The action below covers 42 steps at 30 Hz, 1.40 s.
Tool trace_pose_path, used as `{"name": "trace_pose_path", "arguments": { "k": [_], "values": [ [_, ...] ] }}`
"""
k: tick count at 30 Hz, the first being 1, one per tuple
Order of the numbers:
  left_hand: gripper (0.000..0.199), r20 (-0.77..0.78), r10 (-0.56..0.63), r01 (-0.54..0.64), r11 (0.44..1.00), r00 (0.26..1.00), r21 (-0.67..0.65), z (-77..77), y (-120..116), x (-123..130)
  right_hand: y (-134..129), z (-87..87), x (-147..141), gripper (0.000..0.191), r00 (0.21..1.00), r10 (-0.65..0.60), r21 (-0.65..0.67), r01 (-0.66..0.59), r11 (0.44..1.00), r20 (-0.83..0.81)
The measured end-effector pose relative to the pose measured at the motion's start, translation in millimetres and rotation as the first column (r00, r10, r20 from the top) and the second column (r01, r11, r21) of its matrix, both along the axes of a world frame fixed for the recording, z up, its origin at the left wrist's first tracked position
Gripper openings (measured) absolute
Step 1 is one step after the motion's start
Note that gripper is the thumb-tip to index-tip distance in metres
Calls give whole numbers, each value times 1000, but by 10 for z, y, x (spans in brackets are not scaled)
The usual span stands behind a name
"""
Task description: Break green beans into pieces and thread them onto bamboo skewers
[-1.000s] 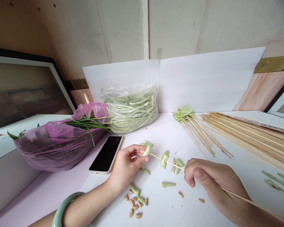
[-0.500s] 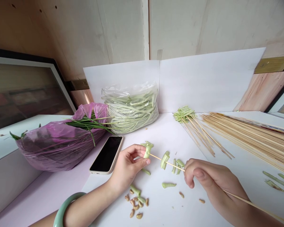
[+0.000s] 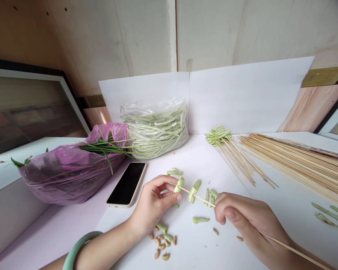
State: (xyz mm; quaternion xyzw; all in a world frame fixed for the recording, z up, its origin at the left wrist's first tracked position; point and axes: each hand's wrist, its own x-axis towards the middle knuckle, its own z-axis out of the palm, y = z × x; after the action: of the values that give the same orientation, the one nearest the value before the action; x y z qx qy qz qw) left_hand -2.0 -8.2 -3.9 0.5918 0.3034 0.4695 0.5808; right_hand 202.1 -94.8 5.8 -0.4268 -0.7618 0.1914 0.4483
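Observation:
Between its thumb and fingers, my left hand (image 3: 157,197) pinches a short green bean piece (image 3: 179,185) at the tip of a thin wooden skewer (image 3: 287,245). My right hand (image 3: 242,217) is closed around that skewer, whose rear part runs back under the wrist to the lower right. Between the hands, more bean pieces (image 3: 195,191) are threaded on the stick. Loose bean pieces (image 3: 201,220) lie on the white surface below and behind it. Brown seeds (image 3: 166,256) and two bean pieces are near my left wrist.
A phone (image 3: 126,184) lies left of my left hand, beside a purple bag (image 3: 73,172) of green stalks. Behind stands a clear bag of long beans (image 3: 157,131). Filled skewers (image 3: 219,135) and a pile of bare skewers (image 3: 295,161) lie at the back right.
The bean piece in my left hand now sits against the skewer tip, a little further right. My right hand and the skewer have shifted slightly left.

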Motion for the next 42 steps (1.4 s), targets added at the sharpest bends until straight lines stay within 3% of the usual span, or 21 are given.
{"name": "trace_pose_path", "arguments": {
  "k": [7,12,16,20,22,24,28,34,36,42],
  "values": [
    [27,24,-114,114,993,993,-27,-18,-79,21,48,-88,-22,34,998,52,-60,-54,997,-26],
    [34,-40,-150,149,988,988,-35,-19,-51,12,42,-78,-20,37,999,-22,-92,20,996,-25],
    [22,-245,9,34,985,969,171,18,30,-35,66,-27,7,41,987,-158,-67,156,986,-36],
    [33,-573,232,36,908,786,417,-1,132,-101,95,22,24,42,969,-235,-15,234,972,-73],
    [35,-645,272,54,897,714,438,-38,163,-129,97,31,20,42,969,-235,-14,234,972,-76],
    [27,-669,276,65,897,690,437,-68,176,-149,92,26,10,41,970,-231,-40,229,973,-75],
    [9,-588,257,32,900,767,436,-60,182,-160,78,-3,-4,41,969,-235,-101,227,969,-81],
    [12,-468,241,-75,935,850,345,-34,190,-110,53,5,16,40,973,-219,-61,215,975,-75],
    [7,-398,209,-111,961,893,254,-43,188,-85,47,19,23,39,977,-203,-36,201,979,-65],
    [34,-102,51,-60,994,993,-87,-17,133,-19,56,37,18,40,991,-129,23,130,991,-46]
  ]
}}
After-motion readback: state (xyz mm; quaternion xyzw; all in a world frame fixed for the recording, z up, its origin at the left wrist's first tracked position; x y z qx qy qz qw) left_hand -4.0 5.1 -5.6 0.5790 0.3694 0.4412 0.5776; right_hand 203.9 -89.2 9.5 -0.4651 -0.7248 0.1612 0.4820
